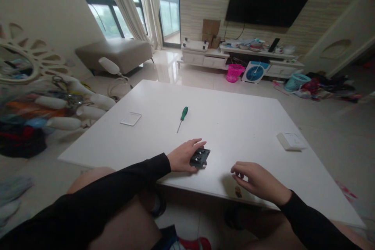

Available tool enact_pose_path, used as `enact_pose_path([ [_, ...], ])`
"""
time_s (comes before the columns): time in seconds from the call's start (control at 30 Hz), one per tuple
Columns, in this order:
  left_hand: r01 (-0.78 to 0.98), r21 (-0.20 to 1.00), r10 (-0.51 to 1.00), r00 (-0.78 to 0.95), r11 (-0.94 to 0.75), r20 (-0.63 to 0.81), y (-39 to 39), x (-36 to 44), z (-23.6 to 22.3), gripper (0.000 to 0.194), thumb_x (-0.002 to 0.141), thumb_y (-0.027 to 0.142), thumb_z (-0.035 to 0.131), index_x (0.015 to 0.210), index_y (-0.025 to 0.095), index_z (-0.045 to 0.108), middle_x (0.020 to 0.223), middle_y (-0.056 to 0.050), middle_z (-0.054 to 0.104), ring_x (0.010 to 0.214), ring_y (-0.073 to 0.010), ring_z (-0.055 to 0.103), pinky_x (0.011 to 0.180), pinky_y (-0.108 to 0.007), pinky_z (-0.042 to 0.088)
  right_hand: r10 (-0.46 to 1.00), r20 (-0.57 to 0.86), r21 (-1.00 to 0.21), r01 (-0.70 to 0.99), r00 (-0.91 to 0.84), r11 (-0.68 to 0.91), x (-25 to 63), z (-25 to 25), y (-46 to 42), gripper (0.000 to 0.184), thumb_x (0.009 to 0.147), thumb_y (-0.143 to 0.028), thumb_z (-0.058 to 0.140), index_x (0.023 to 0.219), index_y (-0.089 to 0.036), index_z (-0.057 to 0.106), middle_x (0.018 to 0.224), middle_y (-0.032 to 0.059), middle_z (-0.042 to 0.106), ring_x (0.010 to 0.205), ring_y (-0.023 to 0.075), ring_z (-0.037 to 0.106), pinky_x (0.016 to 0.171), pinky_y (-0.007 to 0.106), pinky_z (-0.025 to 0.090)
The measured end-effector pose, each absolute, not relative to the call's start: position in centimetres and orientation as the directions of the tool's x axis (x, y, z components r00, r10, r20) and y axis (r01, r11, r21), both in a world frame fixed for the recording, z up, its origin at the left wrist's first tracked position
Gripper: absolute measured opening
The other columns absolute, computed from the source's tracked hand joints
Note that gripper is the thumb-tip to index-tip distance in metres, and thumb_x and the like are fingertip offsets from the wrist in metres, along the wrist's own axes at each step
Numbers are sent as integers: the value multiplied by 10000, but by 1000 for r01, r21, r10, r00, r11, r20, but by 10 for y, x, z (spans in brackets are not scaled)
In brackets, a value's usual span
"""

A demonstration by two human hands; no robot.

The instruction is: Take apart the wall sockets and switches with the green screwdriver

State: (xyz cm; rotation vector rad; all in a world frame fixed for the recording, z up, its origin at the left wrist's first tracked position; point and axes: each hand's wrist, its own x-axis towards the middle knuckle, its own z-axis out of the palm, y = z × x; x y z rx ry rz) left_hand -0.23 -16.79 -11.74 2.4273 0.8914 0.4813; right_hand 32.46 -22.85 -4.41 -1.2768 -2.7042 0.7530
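My left hand (184, 158) grips a small black block-shaped device (200, 158) with metal parts on top, low over or on the white table (234, 125) near its front edge. Thumb and fingers wrap its left side and hide part of it. To the right, my right hand (258, 179) hovers near the table edge, fingers loosely curled and thumb apart, with nothing visible between them. A small brownish-yellow piece (238, 192) lies just below it. Beyond my left hand rests a screwdriver (184, 114) with a green handle, its shaft pointing toward me.
A thin white square frame (131, 118) lies at the table's left, and a small white box (290, 141) near the right edge. A lamp with several white shades (90, 111) stands close to the left edge. A pink basket (234, 73) and blue fan (254, 72) are beyond.
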Motion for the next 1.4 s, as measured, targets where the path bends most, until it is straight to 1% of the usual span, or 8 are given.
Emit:
enact_pose_path([
  [0.17, 468, 568, 631, 767, -678, 121, -156, -22, -108, 1137, 702, 462, 914, 1597, 167, 278, 1589, -254, 416, 1506, -395, 415, 1225, -542, 402, 721, -115, -481, 674, -683, 561, 315, -53, -225, 135, 982, -173, 550, 1036, -208, 668, 1001, 71, 694, 862, 198, 671, 782, 317, 518],
  [0.33, 501, 522, 606, 795, -690, 38, -152, -32, -96, 744, 832, 389, 802, 1456, 184, 452, 1428, -175, 550, 1305, -316, 589, 1114, -444, 503, 671, 60, -457, 577, -739, 676, 301, -73, -224, 307, 916, -116, 609, 1204, -217, 646, 1391, 148, 609, 1218, 264, 630, 989, 393, 550],
  [0.47, 642, 448, 716, 698, -623, -5, -159, -22, -96, 390, 888, 358, 722, 1182, 165, 554, 1208, -135, 602, 1088, -290, 626, 956, -427, 545, 629, 211, -352, 542, -748, 763, 290, -90, -220, 255, 954, -125, 587, 1190, -200, 643, 1287, 156, 682, 1095, 263, 661, 907, 414, 566],
  [0.6, 622, 492, 728, 685, -609, 35, -163, -12, -107, 216, 864, 235, 679, 1033, 186, 554, 1108, -102, 602, 1033, -263, 598, 919, -394, 528, 597, 352, -221, 556, -721, 801, 279, -101, -208, 252, 982, -122, 548, 1205, -189, 643, 1237, 160, 718, 1042, 261, 673, 860, 412, 556],
  [0.77, 543, 569, 709, 698, -617, 103, -165, -7, -118, 195, 864, 219, 674, 1043, 188, 602, 1059, -91, 632, 1016, -249, 599, 900, -370, 521, 575, 362, -188, 546, -734, 816, 268, -112, -196, 370, 965, -83, 555, 1314, -191, 614, 1332, 165, 693, 1188, 275, 652, 889, 407, 536],
  [1.13, 539, 639, 778, 609, -549, 154, -176, 2, -128, 110, 876, 192, 639, 957, 229, 703, 960, -69, 718, 986, -247, 642, 916, -398, 542, 444, 455, 35, 514, -772, 857, 268, -118, -193, 244, 1035, -119, 529, 1235, -163, 662, 1235, 132, 756, 1016, 250, 646, 788, 386, 447],
  [1.27, 499, 672, 807, 528, -547, 265, -174, 1, -132, 52, 886, 207, 646, 912, 216, 690, 1029, -87, 718, 1075, -253, 638, 976, -411, 538, 398, 494, 50, 483, -773, 874, 270, -114, -196, 292, 1038, -108, 495, 1252, -183, 678, 1199, 124, 770, 995, 233, 642, 791, 380, 450],
  [1.4, 487, 726, 850, 457, -487, 264, -170, -1, -123, 103, 943, 286, 617, 957, 208, 682, 1020, -79, 732, 1008, -232, 671, 927, -389, 544, 396, 559, 3, 479, -729, 878, 273, -107, -198, 370, 1028, -89, 472, 1317, -219, 662, 1210, 109, 779, 1022, 224, 669, 794, 380, 480],
])
